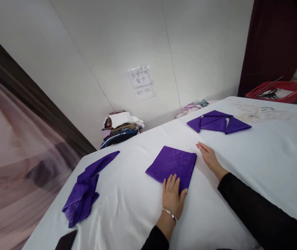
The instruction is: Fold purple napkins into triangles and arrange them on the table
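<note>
A purple cloth napkin (173, 163), folded into a rough square, lies flat on the white-covered table (127, 187). My left hand (171, 198), with a silver bracelet at the wrist, rests flat on its near corner, fingers spread. Just off the right edge of that napkin is my right hand (209, 158), held sideways with fingers stretched out and nothing in it. Farther back on the right, another purple napkin (216, 123) is folded into a shape with pointed ends. Loose, crumpled purple cloth (82, 198) lies at the left of the table.
A dark phone-like object (66, 240) sits at the near left edge. Behind the table are a pile of folded clothes (122, 126) and more cloth (188, 109). A red basket (277, 92) stands far right. Handwritten paper (141, 81) hangs on the wall; a sheer curtain (20, 166) borders the left.
</note>
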Tool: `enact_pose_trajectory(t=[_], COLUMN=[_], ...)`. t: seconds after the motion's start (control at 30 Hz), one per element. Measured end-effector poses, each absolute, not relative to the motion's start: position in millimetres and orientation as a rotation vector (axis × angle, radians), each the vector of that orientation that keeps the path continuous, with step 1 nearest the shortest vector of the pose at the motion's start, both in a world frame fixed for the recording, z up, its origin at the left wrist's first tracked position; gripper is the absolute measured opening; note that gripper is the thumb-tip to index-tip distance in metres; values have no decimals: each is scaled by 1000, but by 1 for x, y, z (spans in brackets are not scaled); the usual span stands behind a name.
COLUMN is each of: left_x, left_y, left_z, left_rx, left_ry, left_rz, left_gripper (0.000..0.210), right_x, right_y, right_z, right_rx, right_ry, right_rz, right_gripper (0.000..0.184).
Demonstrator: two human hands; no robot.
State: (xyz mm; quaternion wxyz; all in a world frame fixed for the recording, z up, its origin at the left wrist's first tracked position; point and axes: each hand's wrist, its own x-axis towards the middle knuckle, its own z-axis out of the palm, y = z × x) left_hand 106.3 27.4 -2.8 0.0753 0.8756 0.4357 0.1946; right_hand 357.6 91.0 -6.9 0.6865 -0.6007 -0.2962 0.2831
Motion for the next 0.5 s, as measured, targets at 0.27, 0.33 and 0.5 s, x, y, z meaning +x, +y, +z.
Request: enact_pose_trajectory(t=[0.27,0.33,0.5], left_x=[121,120,118], left_y=[13,13,12], left_z=[-1,-2,-5], left_rx=[2544,2556,2581], left_ry=[1419,1435,1447], left_rz=[685,677,675], left_gripper=[7,7,11], right_x=[366,366,366], right_y=[95,96,96], right_z=[-21,-23,-24], right_rx=[-1472,-1490,-1539], right_ry=[-755,-791,-875], right_rz=[631,631,618], right_gripper=[16,16,17])
